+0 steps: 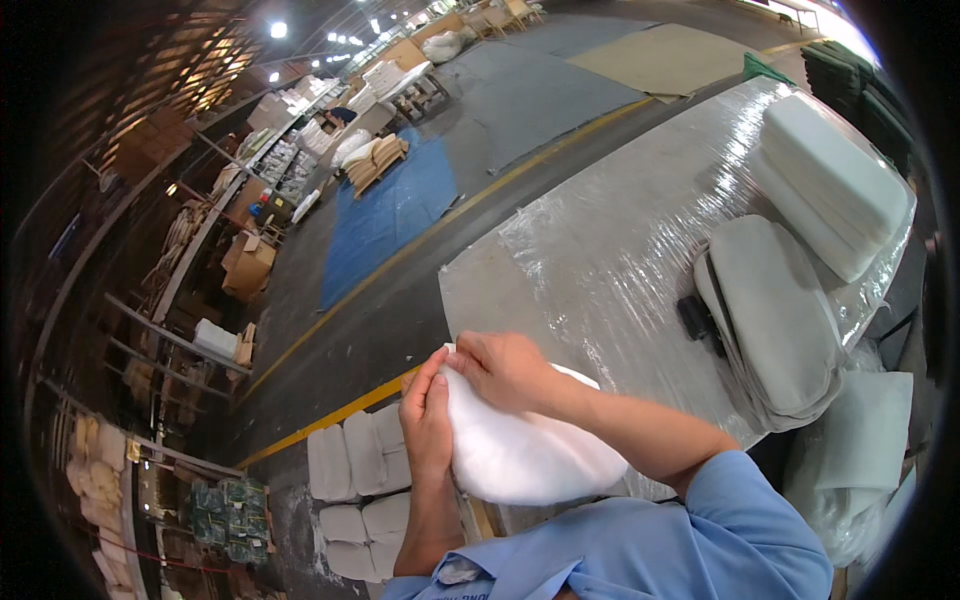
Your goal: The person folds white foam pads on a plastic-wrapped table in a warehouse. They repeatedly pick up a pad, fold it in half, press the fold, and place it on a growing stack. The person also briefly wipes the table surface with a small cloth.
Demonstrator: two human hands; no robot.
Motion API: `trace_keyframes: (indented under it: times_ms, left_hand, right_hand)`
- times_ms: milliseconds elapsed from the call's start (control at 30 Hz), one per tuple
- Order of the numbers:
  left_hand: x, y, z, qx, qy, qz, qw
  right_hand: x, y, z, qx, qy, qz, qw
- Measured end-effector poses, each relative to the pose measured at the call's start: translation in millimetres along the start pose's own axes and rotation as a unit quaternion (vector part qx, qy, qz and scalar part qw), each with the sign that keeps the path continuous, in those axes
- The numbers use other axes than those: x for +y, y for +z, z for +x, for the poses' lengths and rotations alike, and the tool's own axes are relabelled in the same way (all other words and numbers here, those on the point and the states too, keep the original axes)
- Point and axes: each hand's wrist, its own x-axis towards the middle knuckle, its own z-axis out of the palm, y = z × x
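A soft white padded piece (525, 445) with a smooth, rounded lower side rests against my front at the near edge of the table. My left hand (430, 410) is closed around its left edge, fingers pointing up. From above, my right hand (500, 368) pinches the top corner beside the left fingertips. A small pale bit of the corner shows between the two hands. My right forearm crosses over the piece and hides part of it.
Clear plastic film covers the table (600, 290). At its right lie stacked grey cushions (775, 320) and a pile of pale foam blocks (830, 190). More light grey cushions (365, 455) sit low on my left. Racks (190, 250) line the far left, beyond a yellow floor line (330, 415).
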Motion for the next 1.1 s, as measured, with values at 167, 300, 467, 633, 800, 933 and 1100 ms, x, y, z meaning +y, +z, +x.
trace_keyframes:
  times_ms: [167, 300, 467, 633, 800, 933, 1100]
  left_hand:
    - [-4, 3, 3, -0.025, 0.013, -0.024, 0.999]
    - [7, 4, 1, -0.029, -0.057, -0.088, 0.994]
    - [-1, 1, -5, -0.029, -0.058, -0.112, 0.992]
    - [-3, 5, -1, -0.037, -0.037, -0.102, 0.993]
    - [-8, -10, -6, -0.017, -0.067, -0.078, 0.995]
    - [-28, -12, 2, -0.013, -0.041, -0.059, 0.997]
    - [-53, -30, 9, -0.042, 0.014, -0.101, 0.994]
  right_hand:
    - [24, 13, -16, 0.048, -0.014, -0.005, 0.999]
    - [54, 12, -29, 0.031, 0.072, -0.046, 0.996]
    - [23, -6, -26, 0.009, 0.069, 0.039, 0.997]
    - [25, -5, -10, -0.022, -0.051, -0.044, 0.997]
    - [94, -36, -38, -0.063, 0.116, -0.063, 0.989]
    - [67, -14, -101, -0.035, 0.053, 0.025, 0.998]
    - [87, 14, -100, -0.041, 0.059, -0.06, 0.996]
